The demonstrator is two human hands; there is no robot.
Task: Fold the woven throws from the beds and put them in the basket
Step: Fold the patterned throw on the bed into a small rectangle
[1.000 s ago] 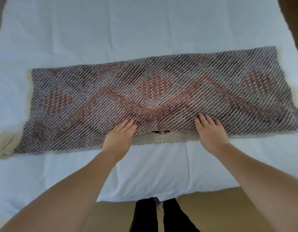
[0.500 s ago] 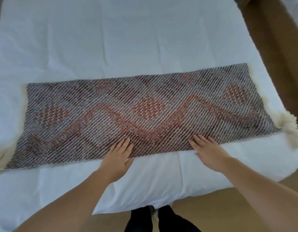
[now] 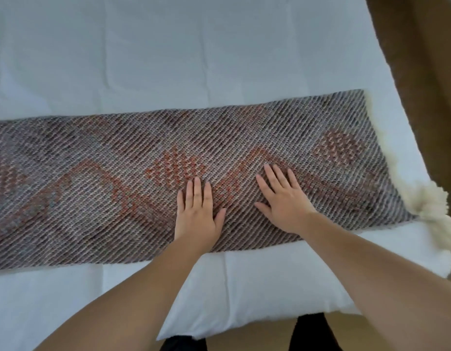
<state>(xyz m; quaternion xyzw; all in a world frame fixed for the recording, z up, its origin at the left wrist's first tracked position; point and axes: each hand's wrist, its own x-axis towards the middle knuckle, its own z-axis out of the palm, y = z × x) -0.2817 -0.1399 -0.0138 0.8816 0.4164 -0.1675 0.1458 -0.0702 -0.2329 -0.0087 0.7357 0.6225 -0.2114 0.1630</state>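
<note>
A grey woven throw (image 3: 123, 153) with rust-red diamonds and a zigzag line lies folded into a long strip across the white bed (image 3: 168, 46). Cream tassels (image 3: 432, 206) hang from its right end. My left hand (image 3: 198, 214) lies flat, palm down, fingers apart, on the middle of the strip near its front edge. My right hand (image 3: 282, 198) rests flat beside it, a little to the right and slightly farther in. Neither hand grips the cloth. The throw's left end runs out of view.
The bed's right edge meets a brown floor (image 3: 422, 72) at the upper right. The near edge of the bed is just in front of my dark trouser legs (image 3: 310, 335). No basket is in view.
Both hands have slid from the throw's front edge onto its top, away from me. The view has shifted left over the bed, so the tasselled right end sits closer.
</note>
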